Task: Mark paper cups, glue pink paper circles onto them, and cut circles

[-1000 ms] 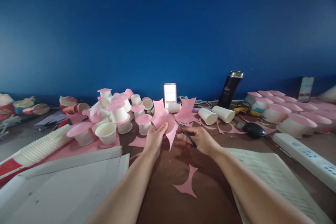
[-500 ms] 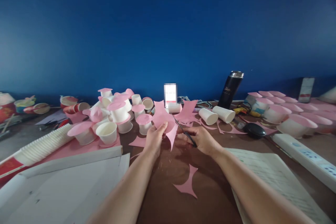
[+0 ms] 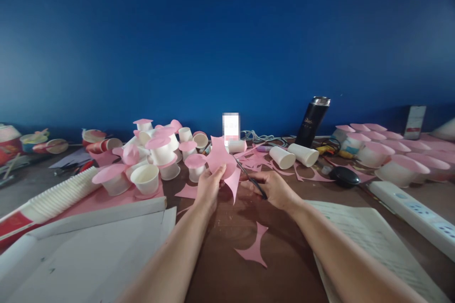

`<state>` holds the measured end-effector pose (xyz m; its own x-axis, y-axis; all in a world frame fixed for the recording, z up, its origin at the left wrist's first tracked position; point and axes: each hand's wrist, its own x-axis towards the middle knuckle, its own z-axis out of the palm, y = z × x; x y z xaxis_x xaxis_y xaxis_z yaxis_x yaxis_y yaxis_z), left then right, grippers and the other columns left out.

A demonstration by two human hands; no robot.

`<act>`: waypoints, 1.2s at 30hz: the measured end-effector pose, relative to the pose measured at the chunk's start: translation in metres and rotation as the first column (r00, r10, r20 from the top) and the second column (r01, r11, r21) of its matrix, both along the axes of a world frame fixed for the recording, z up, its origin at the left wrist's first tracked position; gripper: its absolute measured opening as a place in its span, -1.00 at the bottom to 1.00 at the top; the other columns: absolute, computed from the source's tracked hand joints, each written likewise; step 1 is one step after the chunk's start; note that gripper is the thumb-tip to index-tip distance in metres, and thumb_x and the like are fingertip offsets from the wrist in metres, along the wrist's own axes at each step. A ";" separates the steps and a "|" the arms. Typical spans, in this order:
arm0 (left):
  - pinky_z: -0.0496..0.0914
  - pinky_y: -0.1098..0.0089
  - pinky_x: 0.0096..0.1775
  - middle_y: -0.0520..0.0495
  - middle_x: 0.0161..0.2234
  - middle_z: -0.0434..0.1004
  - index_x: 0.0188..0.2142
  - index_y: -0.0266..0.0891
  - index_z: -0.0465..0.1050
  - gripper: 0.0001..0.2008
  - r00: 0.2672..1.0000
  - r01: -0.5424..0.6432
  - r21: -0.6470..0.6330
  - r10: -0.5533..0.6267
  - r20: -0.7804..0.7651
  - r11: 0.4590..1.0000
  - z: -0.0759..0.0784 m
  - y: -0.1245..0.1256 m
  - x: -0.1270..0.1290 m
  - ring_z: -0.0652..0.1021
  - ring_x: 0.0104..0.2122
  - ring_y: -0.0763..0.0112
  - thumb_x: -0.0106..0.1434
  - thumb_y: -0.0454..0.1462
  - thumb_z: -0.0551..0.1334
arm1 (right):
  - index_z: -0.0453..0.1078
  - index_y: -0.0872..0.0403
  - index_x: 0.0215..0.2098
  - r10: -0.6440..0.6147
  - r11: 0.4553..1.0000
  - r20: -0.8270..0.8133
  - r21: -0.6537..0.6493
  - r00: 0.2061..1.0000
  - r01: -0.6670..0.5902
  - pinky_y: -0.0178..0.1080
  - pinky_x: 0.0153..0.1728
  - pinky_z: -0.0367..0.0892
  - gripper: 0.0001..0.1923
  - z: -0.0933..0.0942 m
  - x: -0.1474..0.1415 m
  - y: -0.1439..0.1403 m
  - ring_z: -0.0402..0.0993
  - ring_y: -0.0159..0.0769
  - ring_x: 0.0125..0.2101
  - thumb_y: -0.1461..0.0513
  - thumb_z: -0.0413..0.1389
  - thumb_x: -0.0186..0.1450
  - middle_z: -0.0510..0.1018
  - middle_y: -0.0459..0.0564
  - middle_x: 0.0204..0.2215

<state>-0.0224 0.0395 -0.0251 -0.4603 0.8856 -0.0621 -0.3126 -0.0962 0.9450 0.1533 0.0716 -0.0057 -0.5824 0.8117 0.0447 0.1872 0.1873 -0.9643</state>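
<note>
My left hand [image 3: 209,188] pinches a piece of pink paper [image 3: 222,161] that is cut partly round, held upright above the brown table [image 3: 220,236]. My right hand [image 3: 272,188] grips dark scissors [image 3: 250,180], whose blades meet the paper's right edge. A pink offcut [image 3: 255,246] lies on the table below my hands. More pink scraps [image 3: 256,161] lie just beyond the scissors.
White paper cups, some capped with pink discs [image 3: 156,156], crowd the left. A sleeve of stacked cups [image 3: 57,199] and white board [image 3: 88,251] lie front left. Two cups on their sides [image 3: 291,155], a black flask [image 3: 313,120], a mouse [image 3: 343,176], a power strip [image 3: 412,213] and printed sheets [image 3: 373,241] sit right.
A large pink flap that stood behind the scissors has dropped onto the scraps on the table. My hands have hardly moved.
</note>
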 end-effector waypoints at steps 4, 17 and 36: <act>0.15 0.51 -0.56 0.10 -0.64 0.30 -0.47 -0.33 0.44 -0.64 1.000 -0.008 -0.014 0.008 0.019 1.000 0.003 -0.001 0.002 0.24 -0.65 0.63 -0.08 -0.08 0.43 | 0.55 0.17 -0.21 0.003 1.000 0.002 -0.022 1.000 -0.003 -0.34 -0.61 0.06 -0.49 0.000 0.000 0.000 0.11 -0.50 -0.65 -0.06 0.28 0.06 0.26 -0.18 -0.67; 0.17 0.50 -0.56 0.05 -0.60 0.38 -0.44 -0.33 0.48 -0.62 1.000 0.007 -0.011 -0.008 -0.028 1.000 -0.003 0.002 -0.002 0.28 -0.63 0.60 -0.07 -0.05 0.42 | 0.51 0.20 -0.18 -0.106 0.992 -0.049 -0.079 0.993 0.102 -0.32 -0.62 0.15 -0.46 -0.015 -0.003 0.009 0.22 -0.46 -0.67 -0.04 0.29 0.05 0.35 -0.14 -0.67; 0.38 0.32 -0.22 -0.17 -0.27 0.61 -0.20 -0.31 0.52 -0.65 0.953 0.301 0.141 -0.292 -0.081 0.943 -0.003 -0.008 0.010 0.55 -0.33 0.26 0.04 -0.17 0.37 | 0.39 0.06 -0.03 -0.286 0.950 -0.302 -0.215 0.910 0.228 -0.37 -0.55 0.08 -0.46 -0.009 0.001 0.009 0.23 -0.46 -0.55 0.02 0.28 0.08 0.41 -0.12 -0.47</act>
<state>-0.0124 0.0314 -0.0280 -0.1744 0.9795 0.1006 -0.2933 -0.1491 0.9443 0.1544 0.0808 -0.0142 -0.3294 0.9432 0.0427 -0.1226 0.0022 -0.9925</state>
